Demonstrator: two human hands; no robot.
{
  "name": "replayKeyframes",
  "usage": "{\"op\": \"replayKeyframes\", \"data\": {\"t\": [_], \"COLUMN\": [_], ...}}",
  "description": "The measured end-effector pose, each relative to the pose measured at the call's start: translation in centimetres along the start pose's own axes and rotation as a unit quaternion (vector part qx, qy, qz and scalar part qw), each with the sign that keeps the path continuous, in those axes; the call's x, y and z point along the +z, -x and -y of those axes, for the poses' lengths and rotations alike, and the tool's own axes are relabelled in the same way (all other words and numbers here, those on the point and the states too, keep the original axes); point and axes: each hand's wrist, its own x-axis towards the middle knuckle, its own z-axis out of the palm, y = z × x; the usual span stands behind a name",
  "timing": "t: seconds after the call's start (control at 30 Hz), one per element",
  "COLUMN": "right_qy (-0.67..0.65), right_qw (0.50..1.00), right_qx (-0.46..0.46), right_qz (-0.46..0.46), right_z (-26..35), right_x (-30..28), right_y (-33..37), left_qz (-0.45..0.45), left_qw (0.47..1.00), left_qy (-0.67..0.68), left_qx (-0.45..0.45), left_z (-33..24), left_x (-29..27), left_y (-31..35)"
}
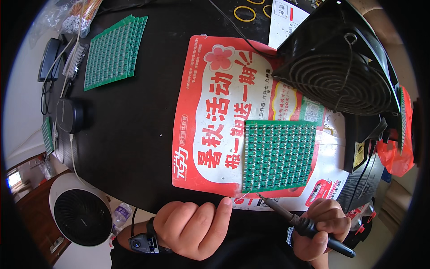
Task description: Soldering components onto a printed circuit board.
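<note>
My right hand is closed round the black handle of a soldering iron, whose tip points up and left to the near edge of a green circuit board panel. The panel, covered with rows of small components, lies on a red and white printed sheet. My left hand is closed just left of the iron, below the sheet's near edge. From its fingertips a thin, pale solder wire reaches toward the panel's near left corner, close to the iron's tip. Most of the wire is hidden in the hand.
A black fan with a round grille stands right of the panel. Several more green panels are stacked at the far left, near a round black device with a cable. A white fan stands beyond the table's left edge.
</note>
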Motion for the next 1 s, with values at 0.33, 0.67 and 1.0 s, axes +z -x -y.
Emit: {"op": "replayKeyframes", "data": {"t": [0.33,0.67,1.0], "right_qy": [0.034,0.589,0.540], "right_qw": [0.987,0.774,0.817], "right_qx": [-0.104,-0.226,-0.185], "right_qz": [-0.114,-0.057,-0.088], "right_z": [0.6,1.0,-0.5], "right_x": [-1.5,-4.8,-4.3], "right_y": [-1.7,-6.0,-5.5], "left_qz": [-0.029,0.117,-0.088], "left_qw": [0.996,0.954,0.990], "left_qy": [0.024,0.124,0.107], "left_qx": [-0.086,-0.248,0.006], "left_z": [-0.1,0.7,0.1], "left_x": [-0.8,-6.4,-2.4], "left_y": [-0.2,-2.6,-0.7]}}
